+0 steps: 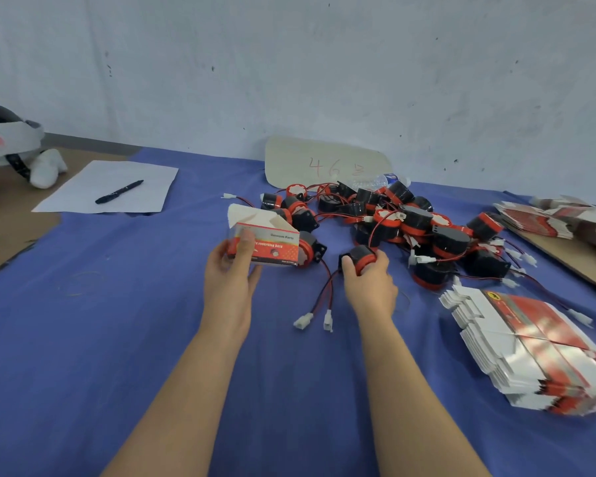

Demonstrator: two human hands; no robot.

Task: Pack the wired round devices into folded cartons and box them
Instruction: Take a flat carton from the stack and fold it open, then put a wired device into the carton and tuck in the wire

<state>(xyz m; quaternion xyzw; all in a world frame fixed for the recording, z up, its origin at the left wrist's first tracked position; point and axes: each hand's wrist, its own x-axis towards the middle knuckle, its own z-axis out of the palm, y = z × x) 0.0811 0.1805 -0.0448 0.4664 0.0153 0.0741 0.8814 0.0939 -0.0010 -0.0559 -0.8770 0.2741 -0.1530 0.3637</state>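
Nearest, on our right, lies a stack of flat cartons (537,352). Our left hand (229,270) holds a folded carton (265,247), with one round device (307,250) at its open end. Our right hand (369,285) grips a second device (362,258) beside it. Behind sits the big pile (413,228). We think we are filling cartons; next the wires (327,290) must be tucked in too.

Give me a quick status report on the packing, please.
Left hand holds folded carton, one round device at its right end. Right hand grips second device. Their wires trail on cloth between hands.
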